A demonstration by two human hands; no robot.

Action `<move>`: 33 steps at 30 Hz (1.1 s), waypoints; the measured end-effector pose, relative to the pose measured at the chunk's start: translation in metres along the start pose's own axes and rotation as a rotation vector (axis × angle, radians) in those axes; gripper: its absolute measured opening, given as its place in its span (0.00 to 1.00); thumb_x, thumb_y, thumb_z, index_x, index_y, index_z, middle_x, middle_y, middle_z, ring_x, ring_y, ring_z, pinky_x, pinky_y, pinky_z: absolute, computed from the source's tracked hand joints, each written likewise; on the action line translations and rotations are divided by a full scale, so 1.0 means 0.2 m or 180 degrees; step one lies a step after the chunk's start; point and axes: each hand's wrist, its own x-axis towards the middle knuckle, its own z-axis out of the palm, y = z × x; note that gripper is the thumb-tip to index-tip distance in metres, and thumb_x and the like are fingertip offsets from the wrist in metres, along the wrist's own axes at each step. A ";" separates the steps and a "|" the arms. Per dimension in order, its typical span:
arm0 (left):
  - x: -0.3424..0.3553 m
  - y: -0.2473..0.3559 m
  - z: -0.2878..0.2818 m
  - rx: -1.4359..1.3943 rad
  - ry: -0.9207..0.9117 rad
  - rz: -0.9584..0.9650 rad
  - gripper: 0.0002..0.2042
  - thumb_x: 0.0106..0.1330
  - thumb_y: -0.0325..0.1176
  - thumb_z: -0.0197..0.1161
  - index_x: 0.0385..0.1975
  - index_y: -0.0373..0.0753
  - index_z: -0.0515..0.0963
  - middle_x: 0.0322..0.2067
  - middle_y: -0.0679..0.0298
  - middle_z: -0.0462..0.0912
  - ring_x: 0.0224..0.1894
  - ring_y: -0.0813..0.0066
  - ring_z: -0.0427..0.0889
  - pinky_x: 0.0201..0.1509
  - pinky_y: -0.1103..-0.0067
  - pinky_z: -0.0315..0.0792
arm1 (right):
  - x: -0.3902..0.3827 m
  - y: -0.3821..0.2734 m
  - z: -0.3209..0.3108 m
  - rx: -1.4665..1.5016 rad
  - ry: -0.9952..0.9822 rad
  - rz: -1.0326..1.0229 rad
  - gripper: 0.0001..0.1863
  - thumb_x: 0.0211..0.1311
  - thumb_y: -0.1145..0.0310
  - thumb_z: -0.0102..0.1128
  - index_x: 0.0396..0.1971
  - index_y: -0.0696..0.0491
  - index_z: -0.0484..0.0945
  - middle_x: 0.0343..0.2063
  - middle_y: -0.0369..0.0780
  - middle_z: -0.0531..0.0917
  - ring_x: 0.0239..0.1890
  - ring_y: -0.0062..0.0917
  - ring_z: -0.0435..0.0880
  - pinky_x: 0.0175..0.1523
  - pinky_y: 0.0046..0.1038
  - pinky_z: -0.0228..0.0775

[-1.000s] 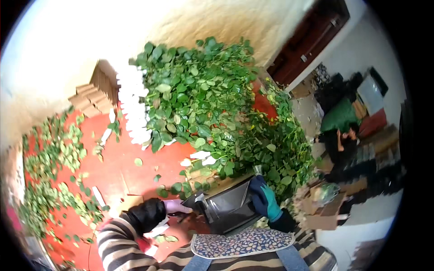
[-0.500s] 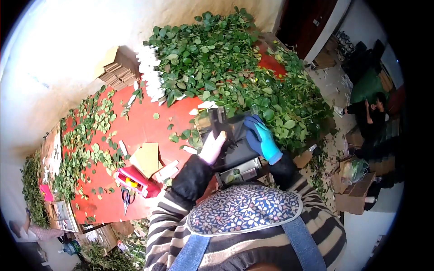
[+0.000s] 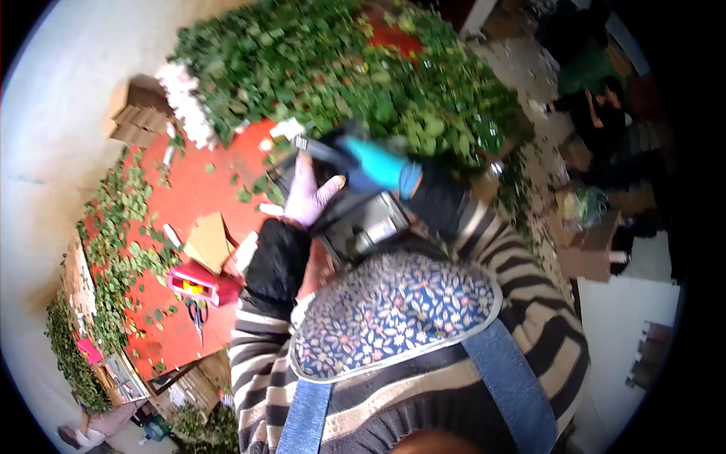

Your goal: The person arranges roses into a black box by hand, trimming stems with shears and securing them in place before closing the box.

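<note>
My left hand point(image 3: 307, 192), in a pale lilac glove, lies against the near left side of a black device point(image 3: 330, 153) with a raised bar. Its thumb stands apart from the fingers, whose tips meet the bar. My right hand point(image 3: 378, 165), in a turquoise and dark blue glove, reaches across the device from the right. Motion smears its fingers, so their grip cannot be made out. A metal-edged frame point(image 3: 367, 227) sits between the device and my apron. Leafy green stems point(image 3: 393, 106) lie just beyond my hands.
On the red table point(image 3: 215, 181) are a pink tape dispenser point(image 3: 204, 285), scissors point(image 3: 197, 318), cardboard pieces point(image 3: 209, 242) and scattered leaves. Folded cardboard point(image 3: 138, 121) leans near the wall. Another person point(image 3: 603, 106) sits at the right, and boxes point(image 3: 590, 253) stand on the floor.
The view has shifted, so the table sits further up and left. My right hand has moved left across the black device, close to the left hand. My left thumb has spread.
</note>
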 end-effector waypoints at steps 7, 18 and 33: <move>-0.09 -0.03 0.08 0.1716 -0.0500 0.0407 0.39 0.59 0.49 0.68 0.69 0.38 0.65 0.70 0.54 0.65 0.68 0.42 0.63 0.73 0.61 0.57 | -0.21 0.16 -0.47 0.1731 0.0029 0.0841 0.28 0.60 0.67 0.62 0.60 0.58 0.69 0.43 0.36 0.79 0.42 0.21 0.77 0.52 0.26 0.71; -0.06 0.05 0.05 0.1447 -0.0403 0.0450 0.36 0.55 0.47 0.71 0.65 0.40 0.72 0.63 0.57 0.74 0.60 0.47 0.69 0.68 0.61 0.61 | -0.28 0.00 -0.84 0.0509 -0.1864 0.1428 0.25 0.67 0.61 0.61 0.59 0.57 0.73 0.32 0.33 0.80 0.33 0.16 0.75 0.38 0.24 0.72; -0.05 0.05 0.04 0.1341 -0.0441 0.0250 0.36 0.52 0.45 0.74 0.63 0.42 0.73 0.62 0.60 0.75 0.62 0.46 0.68 0.70 0.60 0.62 | 0.08 0.06 -0.86 0.0230 -0.2892 0.1411 0.13 0.67 0.63 0.59 0.44 0.55 0.76 0.28 0.32 0.78 0.30 0.15 0.72 0.34 0.23 0.67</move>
